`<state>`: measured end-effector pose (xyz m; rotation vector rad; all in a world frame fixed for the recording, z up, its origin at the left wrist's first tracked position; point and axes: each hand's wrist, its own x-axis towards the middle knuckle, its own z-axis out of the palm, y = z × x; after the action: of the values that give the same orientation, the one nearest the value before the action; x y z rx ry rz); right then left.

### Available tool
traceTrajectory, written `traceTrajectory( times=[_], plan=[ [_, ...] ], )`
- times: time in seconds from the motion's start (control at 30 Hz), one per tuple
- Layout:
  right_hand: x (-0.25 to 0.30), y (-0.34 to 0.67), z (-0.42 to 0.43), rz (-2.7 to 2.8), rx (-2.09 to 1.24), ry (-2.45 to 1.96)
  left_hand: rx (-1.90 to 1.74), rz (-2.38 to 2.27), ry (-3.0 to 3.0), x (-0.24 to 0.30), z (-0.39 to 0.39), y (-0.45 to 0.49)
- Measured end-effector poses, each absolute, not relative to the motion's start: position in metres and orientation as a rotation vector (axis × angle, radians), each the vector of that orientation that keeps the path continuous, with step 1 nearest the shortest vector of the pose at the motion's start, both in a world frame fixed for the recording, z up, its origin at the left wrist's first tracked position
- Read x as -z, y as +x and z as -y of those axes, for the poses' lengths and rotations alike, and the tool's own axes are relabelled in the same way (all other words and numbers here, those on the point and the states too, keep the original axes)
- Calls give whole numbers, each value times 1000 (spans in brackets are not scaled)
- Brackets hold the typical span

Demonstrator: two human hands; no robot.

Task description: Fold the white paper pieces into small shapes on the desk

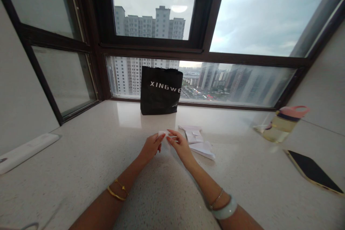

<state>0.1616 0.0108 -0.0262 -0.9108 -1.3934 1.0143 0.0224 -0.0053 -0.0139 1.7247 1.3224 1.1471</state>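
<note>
My left hand (151, 146) is closed, its thumb and fingers pinching a small piece of white paper (162, 133). From the other side my right hand (181, 146) grips the same paper between thumb and fingertips. The paper is held just above the counter, and most of it is hidden by my fingers. Right beside my right hand lies a loose pile of folded white papers (194, 136), with a longer folded white paper (202, 149) at its near side.
A black bag (161, 93) with white lettering stands upright by the window on the speckled white counter (94, 151). On the right are a bottle (281, 125) with a pink lid and a dark-screened phone (314, 170). A long white device (28, 151) lies on the left.
</note>
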Motion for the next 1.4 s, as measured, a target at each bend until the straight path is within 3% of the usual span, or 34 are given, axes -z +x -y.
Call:
traceTrajectory(
  times=[0.67,1.13,1.4],
  plan=[
    [15,169,-6,1405,-1138,-932,-837,-722,1282,4,9,13],
    [19,171,-10,1456,-917,-1048,-837,-993,1623,4,10,20],
    [27,169,-17,1438,-1050,-1008,-936,-1034,1634,8,10,25]
  ],
)
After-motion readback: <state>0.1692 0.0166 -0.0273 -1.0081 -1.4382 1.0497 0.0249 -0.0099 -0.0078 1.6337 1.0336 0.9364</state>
